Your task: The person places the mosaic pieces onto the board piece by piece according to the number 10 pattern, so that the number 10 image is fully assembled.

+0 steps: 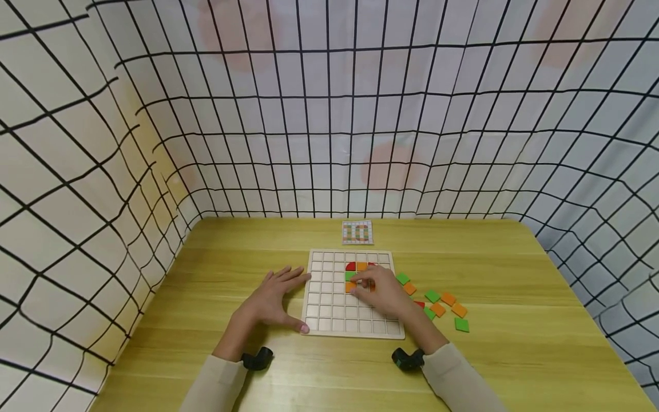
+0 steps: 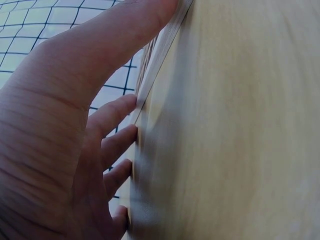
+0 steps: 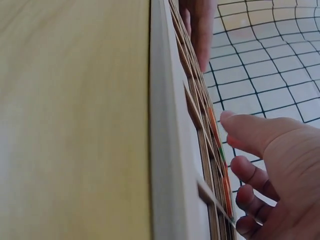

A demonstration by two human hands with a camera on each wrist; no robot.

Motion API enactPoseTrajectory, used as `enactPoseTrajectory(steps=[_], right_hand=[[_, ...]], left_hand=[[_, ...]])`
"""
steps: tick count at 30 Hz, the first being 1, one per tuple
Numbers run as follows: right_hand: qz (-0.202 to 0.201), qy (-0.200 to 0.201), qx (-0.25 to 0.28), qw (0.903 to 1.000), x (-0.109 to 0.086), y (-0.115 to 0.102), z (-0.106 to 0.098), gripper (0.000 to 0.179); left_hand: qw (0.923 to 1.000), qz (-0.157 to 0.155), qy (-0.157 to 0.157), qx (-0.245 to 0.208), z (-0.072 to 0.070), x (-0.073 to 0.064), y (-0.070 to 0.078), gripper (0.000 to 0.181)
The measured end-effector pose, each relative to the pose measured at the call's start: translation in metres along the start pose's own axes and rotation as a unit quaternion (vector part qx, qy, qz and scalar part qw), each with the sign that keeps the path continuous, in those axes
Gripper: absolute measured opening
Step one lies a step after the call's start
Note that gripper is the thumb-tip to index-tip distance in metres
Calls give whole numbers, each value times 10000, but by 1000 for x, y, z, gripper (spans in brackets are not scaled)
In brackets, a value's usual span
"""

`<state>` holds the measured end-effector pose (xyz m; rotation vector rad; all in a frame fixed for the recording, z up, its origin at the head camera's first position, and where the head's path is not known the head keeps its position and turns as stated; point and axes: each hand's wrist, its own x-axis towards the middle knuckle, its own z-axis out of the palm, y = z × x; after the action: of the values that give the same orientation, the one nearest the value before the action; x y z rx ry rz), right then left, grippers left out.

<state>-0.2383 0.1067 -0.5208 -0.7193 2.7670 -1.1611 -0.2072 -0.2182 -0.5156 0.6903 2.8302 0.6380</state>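
Note:
A square grid board (image 1: 329, 313) with raised dividers lies on the table. My left hand (image 1: 274, 297) is spread along its left side, thumb at the near corner and a fingertip at the edge. My right hand (image 1: 383, 290) reaches over the board's upper right part, thumb and index fingertip beside an orange tile (image 1: 350, 287); I cannot tell whether they pinch it. Just above are a green tile (image 1: 350, 276), a red rounded tile (image 1: 350, 266) and another orange tile (image 1: 362, 266). The right hand hides part of the cells. In the right wrist view, its fingers are bent over the board edge (image 3: 172, 150).
Loose green (image 1: 461, 324), orange (image 1: 459, 310) and red (image 1: 419, 304) tiles lie scattered right of the board, some beside the right forearm. A small pattern card (image 1: 357, 233) sits behind the board. Black-gridded white walls (image 1: 329, 143) enclose the wooden table (image 1: 231, 240).

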Motion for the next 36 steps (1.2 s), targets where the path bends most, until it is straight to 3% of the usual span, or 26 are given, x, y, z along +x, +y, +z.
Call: enactPoseTrajectory(steps=[4,11,36], right_hand=[[25,120,158,9998,-2,4,-4,22],[-25,228,-65,9997,-9,12,-17,23],[759,873,-431,9923,-35,64,-64,25]], left_hand=[[10000,3,19,12,0,0,0,125],[10000,5,6,-15,0,0,0,125],[10000,1,-23,19,-1,0,2,123]])
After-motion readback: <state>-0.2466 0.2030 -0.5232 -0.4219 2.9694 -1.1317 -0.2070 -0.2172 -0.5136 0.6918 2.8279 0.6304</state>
